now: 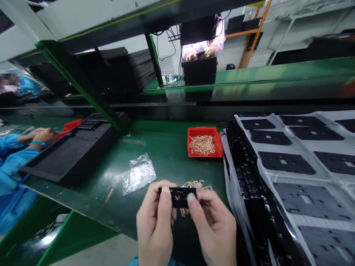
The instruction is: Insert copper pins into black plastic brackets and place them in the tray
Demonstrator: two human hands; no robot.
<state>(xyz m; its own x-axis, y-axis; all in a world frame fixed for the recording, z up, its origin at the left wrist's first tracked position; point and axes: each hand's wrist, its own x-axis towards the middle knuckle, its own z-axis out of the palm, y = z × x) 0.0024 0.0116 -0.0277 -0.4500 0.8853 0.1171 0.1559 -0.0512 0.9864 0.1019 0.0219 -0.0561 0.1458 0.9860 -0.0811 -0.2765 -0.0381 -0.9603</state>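
Between my two hands is a small flat black plate (pixel 179 201) with a rectangular opening near its middle. My left hand (pixel 156 221) grips its left end, thumb on top and fingers underneath. At the right end, my right hand (pixel 212 225) pinches it the same way. Just behind and below the plate lies a loose pile of small beige pieces (pixel 196 184) on the green bench, partly hidden by my hands. A red bin (pixel 205 153) farther back holds many more such beige pieces. What kind of part they are is too small to tell.
At right, stacked trays (pixel 277 144) carry rows of flat black plates. A clear plastic bag (pixel 139 173) lies left of my hands on the green bench (pixel 163 136). A black foam tray (pixel 74 155) stands farther left, beside a co-worker's hands (pixel 43 136). Another person works behind.
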